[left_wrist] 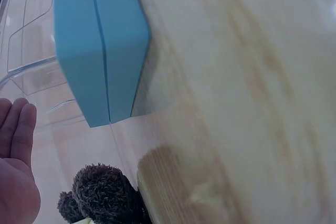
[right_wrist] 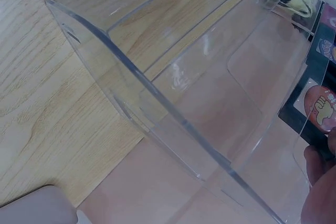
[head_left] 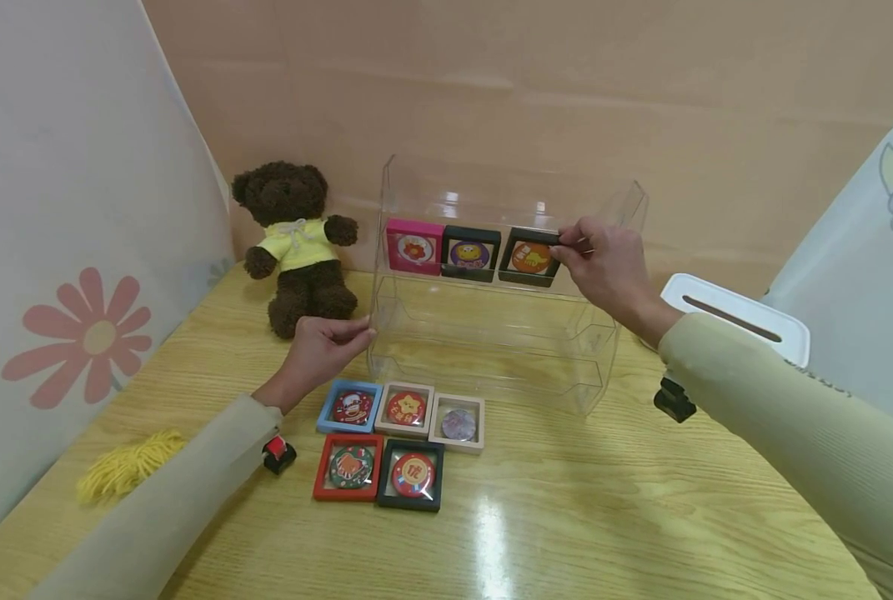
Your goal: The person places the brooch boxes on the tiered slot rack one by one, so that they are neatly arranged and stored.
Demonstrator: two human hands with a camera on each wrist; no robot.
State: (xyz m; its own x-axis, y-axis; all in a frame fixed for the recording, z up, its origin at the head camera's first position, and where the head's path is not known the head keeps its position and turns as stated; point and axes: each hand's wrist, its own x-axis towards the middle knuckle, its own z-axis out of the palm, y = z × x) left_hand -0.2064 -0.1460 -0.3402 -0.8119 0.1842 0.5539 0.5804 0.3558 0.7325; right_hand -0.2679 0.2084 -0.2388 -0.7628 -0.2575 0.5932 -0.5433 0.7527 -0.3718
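Observation:
A clear acrylic display rack (head_left: 484, 333) with several tiers stands on the table. My right hand (head_left: 611, 262) pinches the right edge of a black frame with an orange badge (head_left: 530, 258) at the upper tier. Left of it on that tier stand a pink frame (head_left: 414, 247) and a black frame with a purple badge (head_left: 471, 253). At the rack's left side, the thumb and fingertips of my left hand (head_left: 322, 354) pinch the panel's edge. In the left wrist view some fingers (left_wrist: 22, 124) lie straight; the thumb is out of sight.
In front of the rack lie several framed badges: blue (head_left: 350, 406), two cream ones (head_left: 404, 409) (head_left: 457, 422), red (head_left: 348, 467) and black (head_left: 410, 474). A brown teddy bear (head_left: 296, 246) sits behind left, a white tissue box (head_left: 739, 317) right, yellow yarn (head_left: 132, 467) front left.

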